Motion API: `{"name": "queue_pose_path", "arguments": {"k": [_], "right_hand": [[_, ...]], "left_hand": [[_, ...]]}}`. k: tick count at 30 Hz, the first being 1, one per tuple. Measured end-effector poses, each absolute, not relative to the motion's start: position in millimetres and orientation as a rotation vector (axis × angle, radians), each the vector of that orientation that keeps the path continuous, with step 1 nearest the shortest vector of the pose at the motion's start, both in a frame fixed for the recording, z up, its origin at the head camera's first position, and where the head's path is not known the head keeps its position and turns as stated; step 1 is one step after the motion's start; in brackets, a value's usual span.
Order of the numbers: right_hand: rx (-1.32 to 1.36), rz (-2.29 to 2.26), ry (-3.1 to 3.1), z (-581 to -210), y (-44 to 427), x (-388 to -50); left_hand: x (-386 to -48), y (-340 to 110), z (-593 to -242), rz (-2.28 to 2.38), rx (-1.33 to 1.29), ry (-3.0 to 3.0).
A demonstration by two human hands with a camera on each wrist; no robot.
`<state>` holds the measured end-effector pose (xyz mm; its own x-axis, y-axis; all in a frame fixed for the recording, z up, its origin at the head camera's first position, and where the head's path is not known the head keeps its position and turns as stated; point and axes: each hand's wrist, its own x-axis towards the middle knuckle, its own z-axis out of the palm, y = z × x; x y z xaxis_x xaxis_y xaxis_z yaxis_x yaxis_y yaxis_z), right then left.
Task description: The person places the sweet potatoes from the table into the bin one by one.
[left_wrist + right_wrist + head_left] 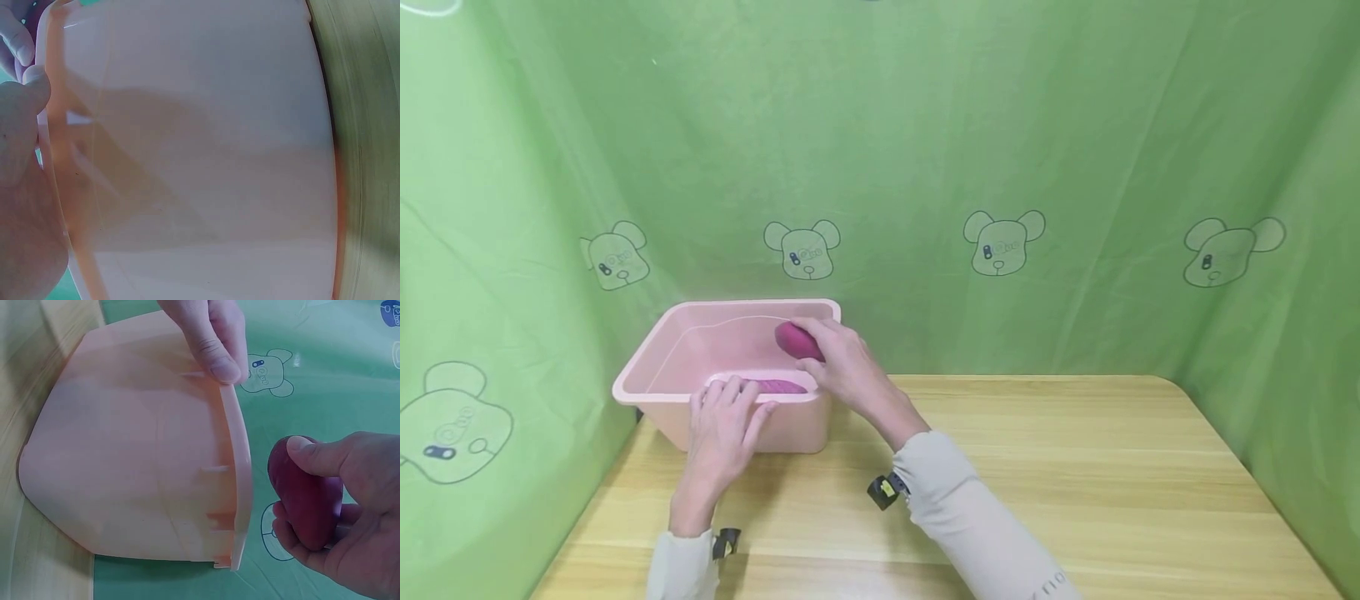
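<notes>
A pink plastic bin stands at the table's left back. My left hand grips its near rim, fingers over the edge and thumb on the outside, as the right wrist view shows. Above the bin's right part, my right hand holds a smooth, dark red, rounded oblong thing between thumb and fingers; its kind is unclear. Just behind the near rim, beside the left fingers, a purple textured thing shows in part. The rest of the bin's inside is hidden by its wall and my hands.
The wooden table extends to the right of the bin. Green curtains with bear-head prints hang behind and on both sides, close to the bin at the left. Black wrist bands sit at both sleeves.
</notes>
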<state>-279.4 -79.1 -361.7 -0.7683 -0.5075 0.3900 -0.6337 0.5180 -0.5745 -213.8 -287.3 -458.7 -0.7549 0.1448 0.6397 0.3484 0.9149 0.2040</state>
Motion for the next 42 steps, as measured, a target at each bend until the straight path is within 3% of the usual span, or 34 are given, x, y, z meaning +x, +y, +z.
{"name": "queue_pose_path", "arguments": {"k": [42], "right_hand": [[0.930,0.909,-2.722,-363.8,-99.3,-281.7]], "left_hand": [[-214.3,-287.4,-459.1,-0.385,-0.348,-2.420]]}}
